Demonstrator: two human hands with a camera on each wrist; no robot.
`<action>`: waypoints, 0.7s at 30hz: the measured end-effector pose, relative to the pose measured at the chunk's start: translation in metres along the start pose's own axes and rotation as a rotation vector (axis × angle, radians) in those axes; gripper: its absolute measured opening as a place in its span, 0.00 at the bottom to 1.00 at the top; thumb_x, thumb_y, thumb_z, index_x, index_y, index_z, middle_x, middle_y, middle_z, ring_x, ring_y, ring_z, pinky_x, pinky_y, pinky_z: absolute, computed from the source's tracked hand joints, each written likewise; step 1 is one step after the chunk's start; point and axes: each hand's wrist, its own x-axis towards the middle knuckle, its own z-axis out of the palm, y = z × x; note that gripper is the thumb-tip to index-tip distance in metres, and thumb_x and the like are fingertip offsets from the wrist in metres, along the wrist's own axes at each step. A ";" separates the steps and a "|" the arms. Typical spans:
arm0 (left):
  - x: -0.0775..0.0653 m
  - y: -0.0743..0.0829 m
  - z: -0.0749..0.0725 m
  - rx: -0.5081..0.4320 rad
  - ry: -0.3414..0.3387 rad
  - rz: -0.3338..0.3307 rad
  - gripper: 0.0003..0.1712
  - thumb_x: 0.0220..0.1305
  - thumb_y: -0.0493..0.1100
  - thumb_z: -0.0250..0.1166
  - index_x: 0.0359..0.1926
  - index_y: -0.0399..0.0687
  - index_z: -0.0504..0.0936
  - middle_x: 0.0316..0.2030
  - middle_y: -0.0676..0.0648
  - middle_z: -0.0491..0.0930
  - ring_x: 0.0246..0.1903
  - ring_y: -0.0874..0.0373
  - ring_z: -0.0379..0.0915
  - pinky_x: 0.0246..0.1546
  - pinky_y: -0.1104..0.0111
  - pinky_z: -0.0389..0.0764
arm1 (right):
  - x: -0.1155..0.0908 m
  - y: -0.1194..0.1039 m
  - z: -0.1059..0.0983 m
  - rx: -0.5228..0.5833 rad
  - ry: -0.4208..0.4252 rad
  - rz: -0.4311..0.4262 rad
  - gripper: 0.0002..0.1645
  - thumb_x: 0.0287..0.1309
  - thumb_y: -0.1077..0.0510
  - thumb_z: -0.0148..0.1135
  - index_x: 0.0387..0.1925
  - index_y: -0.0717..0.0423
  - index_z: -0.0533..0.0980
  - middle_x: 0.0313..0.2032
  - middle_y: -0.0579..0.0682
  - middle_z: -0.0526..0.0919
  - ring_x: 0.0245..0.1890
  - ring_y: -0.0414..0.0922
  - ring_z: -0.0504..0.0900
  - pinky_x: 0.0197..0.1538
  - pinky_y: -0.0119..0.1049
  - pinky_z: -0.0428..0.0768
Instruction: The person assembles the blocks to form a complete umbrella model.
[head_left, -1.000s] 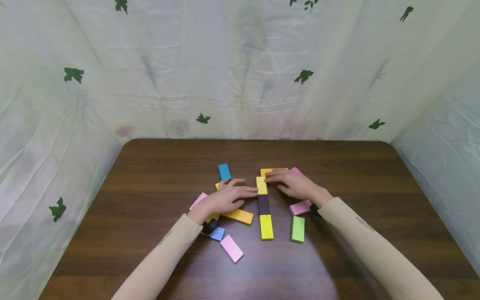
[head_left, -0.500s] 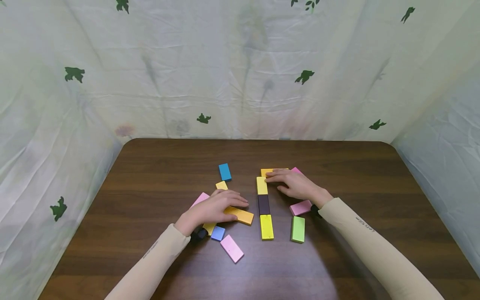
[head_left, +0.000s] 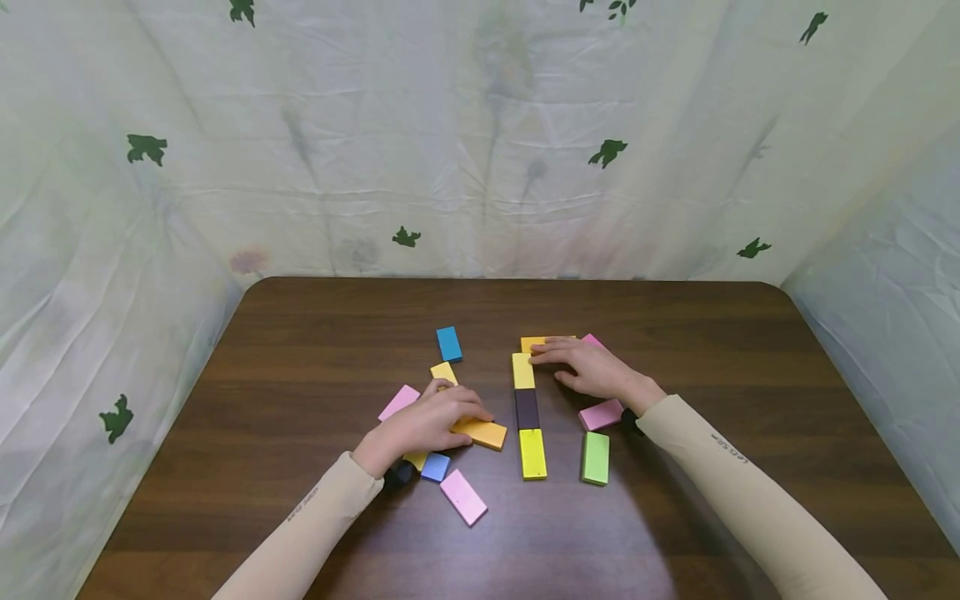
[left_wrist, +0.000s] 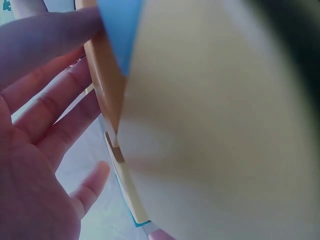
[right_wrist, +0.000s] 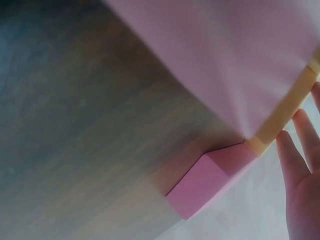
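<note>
In the head view my left hand [head_left: 427,423] is over the left group of blocks, with fingers on the far side and thumb on the near side of an orange block [head_left: 487,434]. The left wrist view also shows thumb and fingers astride this orange block [left_wrist: 102,75]. My right hand [head_left: 592,369] lies with extended fingers on another orange block [head_left: 529,343] at the back, fingertips right at a pale yellow block [head_left: 522,372]. That yellow block, a black block [head_left: 527,409] and a bright yellow block [head_left: 533,455] form a line toward me.
Left of the line are a blue block [head_left: 449,343], a yellow block [head_left: 443,372], pink blocks [head_left: 397,402] and a small blue block [head_left: 436,467]. A light pink block [head_left: 463,497] lies nearer me. Right are a pink block [head_left: 600,414] and a green block [head_left: 596,458], on a brown table [head_left: 712,358].
My left hand has drawn back left and toward me from the pale yellow block at the line, and its thumb and fingers have closed on the orange block. My right hand stays put.
</note>
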 end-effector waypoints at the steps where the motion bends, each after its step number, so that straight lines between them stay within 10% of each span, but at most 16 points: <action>1: 0.000 0.000 0.001 0.005 0.000 0.001 0.20 0.57 0.41 0.70 0.52 0.52 0.83 0.47 0.54 0.79 0.52 0.57 0.71 0.53 0.51 0.60 | 0.000 0.000 0.000 0.002 0.001 -0.001 0.26 0.58 0.69 0.57 0.59 0.55 0.76 0.63 0.53 0.71 0.65 0.55 0.64 0.64 0.50 0.62; 21: 0.005 0.001 -0.007 -0.019 0.121 0.104 0.19 0.56 0.38 0.70 0.50 0.43 0.83 0.41 0.50 0.79 0.41 0.58 0.74 0.46 0.66 0.74 | -0.001 0.001 0.002 0.006 -0.013 0.028 0.26 0.59 0.68 0.58 0.60 0.53 0.76 0.64 0.51 0.70 0.66 0.54 0.63 0.64 0.50 0.62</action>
